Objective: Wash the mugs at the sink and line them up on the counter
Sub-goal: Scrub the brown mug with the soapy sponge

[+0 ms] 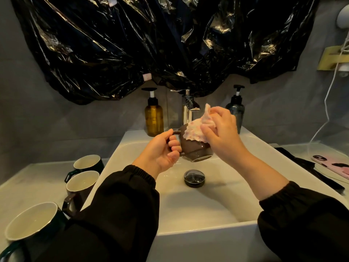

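**Brown mug held tipped over the sink, cloth on it**

The left hand (160, 152) curls round the handle of one mug (192, 148) and holds it over the sink (198, 205). The mug lies tilted: base towards the person, mouth away, handle to the left. Just right of it, the right hand (221, 133) grips one bunched cloth (194, 129) and presses it on the mug's upper side. Left of the left hand three more stand upright on the counter (28, 178): far mug (87, 164), middle mug (82, 183), near mug (32, 221).

Counted: four mugs (86, 164) (82, 181) (31, 220) (190, 148), two pump bottles (154, 118) (236, 110), one cloth (194, 129), one tap (187, 110), one drain plug (194, 177), one phone (332, 164), one sink (188, 227).
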The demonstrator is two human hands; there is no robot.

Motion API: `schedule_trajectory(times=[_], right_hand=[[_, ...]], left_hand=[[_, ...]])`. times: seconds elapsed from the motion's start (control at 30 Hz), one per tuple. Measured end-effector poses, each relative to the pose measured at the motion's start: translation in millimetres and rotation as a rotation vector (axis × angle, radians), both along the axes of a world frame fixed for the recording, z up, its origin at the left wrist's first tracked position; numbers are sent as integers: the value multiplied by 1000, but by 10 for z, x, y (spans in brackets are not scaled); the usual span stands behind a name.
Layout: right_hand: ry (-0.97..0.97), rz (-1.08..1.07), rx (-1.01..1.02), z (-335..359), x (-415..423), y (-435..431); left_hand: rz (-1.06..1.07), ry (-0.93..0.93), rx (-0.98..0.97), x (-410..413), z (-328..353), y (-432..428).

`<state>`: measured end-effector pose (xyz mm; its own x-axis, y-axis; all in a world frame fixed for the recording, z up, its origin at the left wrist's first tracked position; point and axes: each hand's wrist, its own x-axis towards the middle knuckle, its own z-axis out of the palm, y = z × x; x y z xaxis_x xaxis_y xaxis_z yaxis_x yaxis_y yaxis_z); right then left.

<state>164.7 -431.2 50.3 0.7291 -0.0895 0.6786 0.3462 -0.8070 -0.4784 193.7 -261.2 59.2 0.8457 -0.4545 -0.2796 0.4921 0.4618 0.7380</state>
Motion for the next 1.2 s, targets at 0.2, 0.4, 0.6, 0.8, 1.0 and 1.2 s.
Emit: schedule_trajectory(times=[0.2, 0.4, 0.6, 0.8, 1.0, 1.2], right_hand=[[-76, 199, -171, -101, -46, 172], [-63, 8, 361, -40, 57, 65], [4, 28, 607, 67, 46, 51], [-136, 223, -80, -84, -16, 120], [-391, 213, -382, -176, 43, 113], [231, 261, 1102, -20, 104, 215]], left_hand=[[10, 28, -34, -6, 10, -4], [-13, 14, -85, -44, 49, 4], [-10, -32, -90, -103, 76, -54], [74, -2, -252, -45, 102, 39], [76, 55, -391, -22, 118, 96], [69, 99, -420, -85, 110, 74]])
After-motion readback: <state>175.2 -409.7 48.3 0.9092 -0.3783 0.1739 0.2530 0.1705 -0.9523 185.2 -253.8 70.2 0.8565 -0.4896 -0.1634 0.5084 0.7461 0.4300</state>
